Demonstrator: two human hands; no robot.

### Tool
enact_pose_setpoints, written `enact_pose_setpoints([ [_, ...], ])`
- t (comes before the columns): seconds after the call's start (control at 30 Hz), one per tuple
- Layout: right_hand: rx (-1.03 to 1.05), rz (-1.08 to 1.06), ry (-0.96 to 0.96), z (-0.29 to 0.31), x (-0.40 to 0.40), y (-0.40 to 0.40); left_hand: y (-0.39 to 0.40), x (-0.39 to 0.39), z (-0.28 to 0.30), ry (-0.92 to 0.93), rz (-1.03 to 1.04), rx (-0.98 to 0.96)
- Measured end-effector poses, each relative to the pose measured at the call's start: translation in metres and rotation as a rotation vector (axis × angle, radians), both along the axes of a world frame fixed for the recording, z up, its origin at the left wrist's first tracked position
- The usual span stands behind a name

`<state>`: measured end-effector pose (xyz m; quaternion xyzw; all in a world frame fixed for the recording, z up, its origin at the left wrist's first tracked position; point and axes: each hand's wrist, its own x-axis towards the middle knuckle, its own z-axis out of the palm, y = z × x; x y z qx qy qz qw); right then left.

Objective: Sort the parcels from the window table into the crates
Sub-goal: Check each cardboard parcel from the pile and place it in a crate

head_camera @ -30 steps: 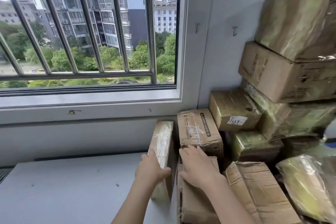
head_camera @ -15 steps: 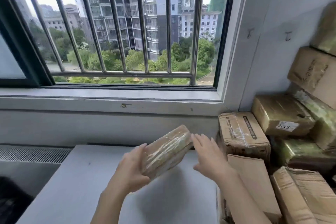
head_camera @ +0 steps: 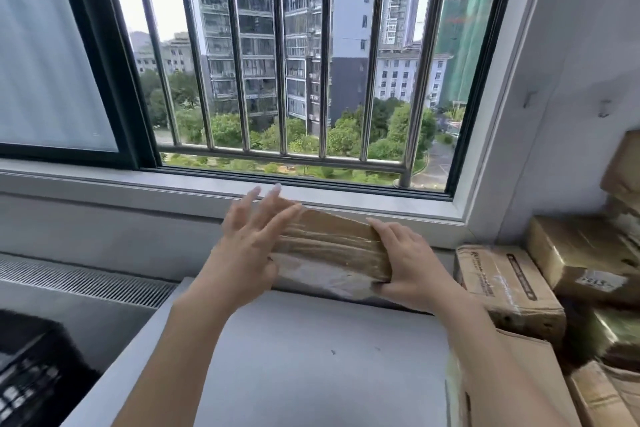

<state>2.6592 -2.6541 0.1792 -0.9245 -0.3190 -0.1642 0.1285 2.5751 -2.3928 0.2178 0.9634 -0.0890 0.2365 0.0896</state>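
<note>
Flat taped parcel (head_camera: 332,250) held above the desk (head_camera: 311,357) near the window sill. Right hand (head_camera: 405,263) grips its right end, left hand (head_camera: 249,239) fingers spread straight against its left end. More parcels (head_camera: 509,288) stacked at right

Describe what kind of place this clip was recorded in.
Probably a small parcel storeroom or sorting corner in an upper-floor room. Taped brown cardboard boxes are stacked against the white wall, a grey table stands under a barred window facing apartment towers, and a black plastic crate waits at lower left.
</note>
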Motion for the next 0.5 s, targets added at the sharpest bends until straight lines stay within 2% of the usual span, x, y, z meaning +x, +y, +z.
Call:
enact_pose_setpoints([
  [0.07, 0.074, -0.011, 0.054, 0.01, -0.001, -0.004, 0.004, -0.001, -0.003, -0.054, 0.142, -0.024],
  [0.13, 0.188, 0.002, 0.151, 0.021, -0.003, -0.008, 0.007, -0.004, -0.009, -0.007, 0.211, -0.078],
  [0.23, 0.404, 0.061, 0.397, 0.042, -0.006, -0.016, 0.01, -0.008, -0.022, 0.099, 0.219, -0.162],
  [0.37, 0.445, 0.126, 0.588, 0.071, -0.004, -0.02, 0.006, -0.015, -0.044, 0.21, 0.175, -0.181],
  [0.43, 0.44, 0.125, 0.634, 0.084, 0.0, -0.02, 0.004, -0.018, -0.051, 0.137, 0.112, -0.214],
  [0.5, 0.436, 0.124, 0.698, 0.094, 0.006, -0.019, 0.008, -0.019, -0.056, -0.036, 0.032, -0.206],
])
